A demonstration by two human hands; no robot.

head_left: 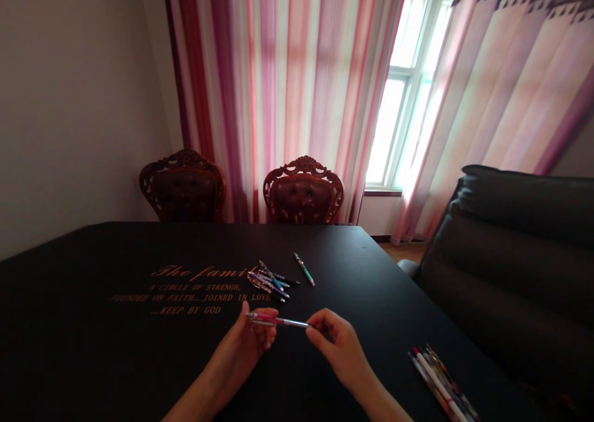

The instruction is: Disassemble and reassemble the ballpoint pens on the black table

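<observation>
Above the dark table, a pen (278, 320) with a pinkish-red barrel and a silvery end lies nearly level between my two hands. My left hand (248, 341) is closed around its red part. On the other side, my right hand (336, 341) pinches the silvery tip between thumb and fingertips. Just beyond them lies a loose pile of pens (271, 281) in blue, purple and dark patterns. One teal patterned pen (304, 270) rests alone to the right of that pile.
At the near right of the black table (371, 286) is a bundle of several pens (440, 382). Gold lettering (195, 288) runs across the tabletop. Two carved chairs (304, 190) stand behind it. A dark padded seat (520, 255) is on the right, beyond the table's edge.
</observation>
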